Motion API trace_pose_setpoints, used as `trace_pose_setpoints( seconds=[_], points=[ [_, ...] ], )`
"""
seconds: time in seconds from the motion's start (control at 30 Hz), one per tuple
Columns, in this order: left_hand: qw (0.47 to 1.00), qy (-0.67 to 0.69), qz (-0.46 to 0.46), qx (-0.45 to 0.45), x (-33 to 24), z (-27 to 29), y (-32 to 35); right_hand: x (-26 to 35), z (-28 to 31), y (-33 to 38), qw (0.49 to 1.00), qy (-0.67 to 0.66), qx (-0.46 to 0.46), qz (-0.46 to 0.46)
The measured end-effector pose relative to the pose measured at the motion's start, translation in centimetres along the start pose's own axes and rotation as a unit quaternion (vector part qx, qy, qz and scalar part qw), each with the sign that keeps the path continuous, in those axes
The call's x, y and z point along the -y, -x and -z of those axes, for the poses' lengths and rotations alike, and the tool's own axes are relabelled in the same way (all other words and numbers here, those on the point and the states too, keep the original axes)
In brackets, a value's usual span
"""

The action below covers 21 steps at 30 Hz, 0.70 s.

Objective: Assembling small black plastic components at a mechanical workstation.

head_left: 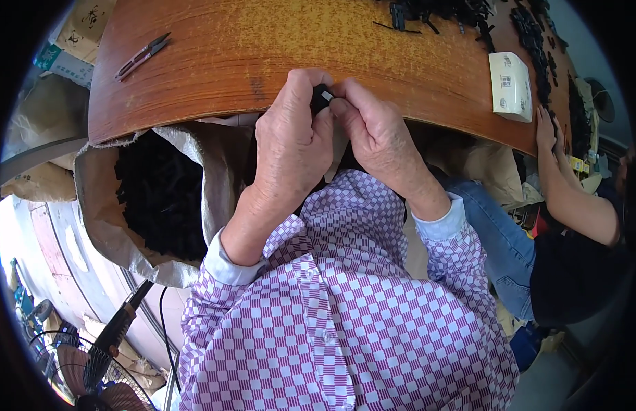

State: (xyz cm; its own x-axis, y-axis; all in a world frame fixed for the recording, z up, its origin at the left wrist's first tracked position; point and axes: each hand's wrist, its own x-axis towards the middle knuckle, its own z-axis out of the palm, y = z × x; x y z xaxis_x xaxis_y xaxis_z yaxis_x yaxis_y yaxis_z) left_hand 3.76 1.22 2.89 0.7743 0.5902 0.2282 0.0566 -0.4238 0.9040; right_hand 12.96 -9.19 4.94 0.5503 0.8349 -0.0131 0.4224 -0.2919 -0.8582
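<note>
Left hand [290,140] pinched small black piece [319,103] over near edge of table [222,51]; right hand [379,133] pinched its pale-tipped side, tip possibly separate, too small to tell. Steady left grip, light right fingertip pressure probably worked best.

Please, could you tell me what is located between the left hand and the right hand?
In the head view, a small black piece with a pale patch lies between the left hand and right hand.
</note>
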Motion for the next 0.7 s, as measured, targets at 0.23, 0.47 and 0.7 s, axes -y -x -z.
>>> trace_pose_setpoints(
  seconds=[0.23,0.47,0.7],
  points=[
    [0.999,-0.040,-0.028,0.002,-0.5,-0.7,-0.2,-1.6,-0.9,0.2,0.989,-0.042,-0.103,0.100],
    [0.998,0.044,0.026,0.035,-1.0,-2.4,-0.6,-2.2,1.2,1.5,0.984,-0.156,-0.085,0.029],
    [0.996,-0.031,0.022,0.078,-2.6,-3.3,-1.1,-3.0,2.3,2.4,0.987,-0.117,-0.098,0.053]
  ],
)
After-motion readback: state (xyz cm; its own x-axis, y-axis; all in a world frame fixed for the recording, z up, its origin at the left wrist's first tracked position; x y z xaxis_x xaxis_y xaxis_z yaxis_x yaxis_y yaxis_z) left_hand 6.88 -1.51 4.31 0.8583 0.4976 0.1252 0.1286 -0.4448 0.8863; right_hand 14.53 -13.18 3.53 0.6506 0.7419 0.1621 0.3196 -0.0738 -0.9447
